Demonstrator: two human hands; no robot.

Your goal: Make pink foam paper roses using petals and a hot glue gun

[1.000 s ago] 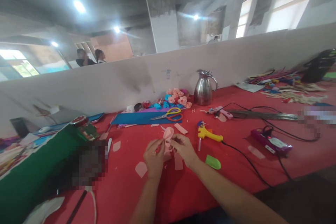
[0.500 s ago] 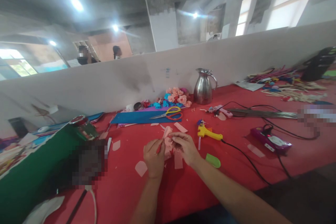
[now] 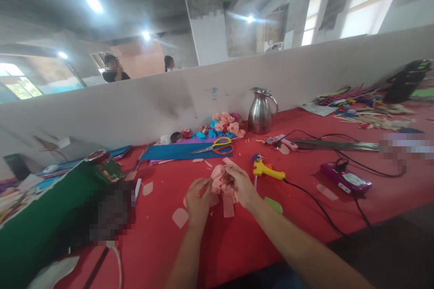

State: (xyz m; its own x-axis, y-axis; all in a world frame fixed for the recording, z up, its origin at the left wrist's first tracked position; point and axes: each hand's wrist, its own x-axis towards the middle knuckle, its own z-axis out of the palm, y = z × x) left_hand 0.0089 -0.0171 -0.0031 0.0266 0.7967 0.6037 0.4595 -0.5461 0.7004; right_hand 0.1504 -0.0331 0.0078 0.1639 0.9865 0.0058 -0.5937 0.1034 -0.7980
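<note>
Pink paper: a shaped pink paper piece is between the hands, above the near middle of the red bench.
Left hand: the left hand has a narrow grip, thumb and finger closed on the left edge of the pink paper piece.
Right hand: the right hand has its fingertips at the upper right of the same paper; I cannot tell whether its grip pinches it.
Cut pieces: a pink strip lies just below the hands, and a loose pink petal is left of the left hand.
Glue gun: the yellow glue gun lies right of the right hand, with a green piece on its near side.
Scissors: the scissors, with yellow and orange handles, lie beyond the hands on a blue sheet.
Far side: pink paper flowers are left of a metal jug, which stands upright.
Right side: a purple power strip rests right of the glue gun.
</note>
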